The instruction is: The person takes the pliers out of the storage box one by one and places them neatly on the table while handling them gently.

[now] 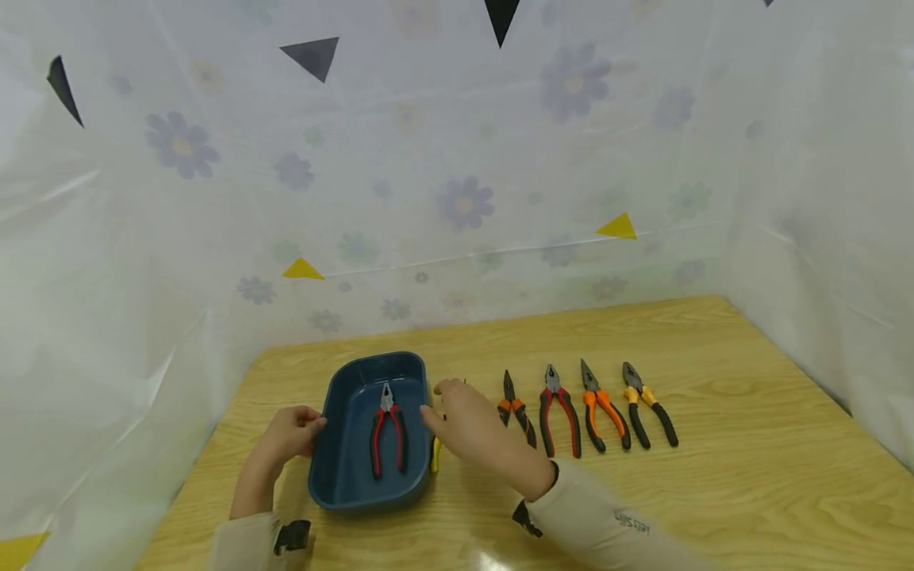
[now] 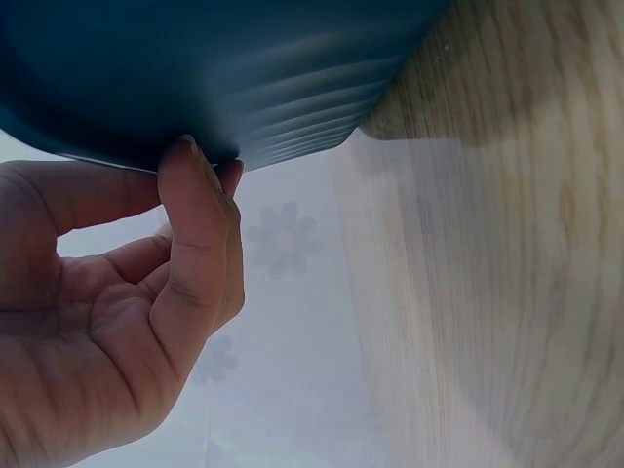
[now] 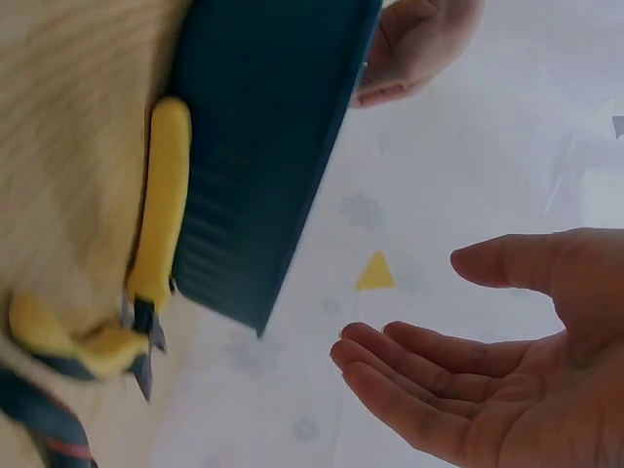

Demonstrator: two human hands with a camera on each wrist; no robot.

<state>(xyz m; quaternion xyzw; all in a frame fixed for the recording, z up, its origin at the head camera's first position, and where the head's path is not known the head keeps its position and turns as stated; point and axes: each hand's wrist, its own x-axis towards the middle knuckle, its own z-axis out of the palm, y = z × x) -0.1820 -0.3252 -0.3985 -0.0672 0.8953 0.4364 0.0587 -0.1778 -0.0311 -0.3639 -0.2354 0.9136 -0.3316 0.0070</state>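
A dark blue rectangular tub (image 1: 417,496) stands on the wooden table, with red-and-black pliers (image 1: 388,428) lying inside it. My left hand (image 1: 288,434) pinches the tub's left rim; in the left wrist view thumb and fingertips meet at the edge of the blue wall (image 2: 283,88). Over the tub's right side hovers my right hand (image 1: 471,420), thumb and fingers spread with nothing between them, as the right wrist view also shows. Yellow-handled pliers (image 3: 164,205) lie along the tub's right wall, mostly hidden under the right hand in the head view.
Several pliers lie in a row to the right: orange-and-black ones (image 1: 520,416), red-and-black ones (image 1: 560,412), orange long-nose ones (image 1: 603,408) and yellow-and-black ones (image 1: 648,406). A flowered white sheet (image 1: 428,159) hangs behind and beside the table (image 1: 750,444).
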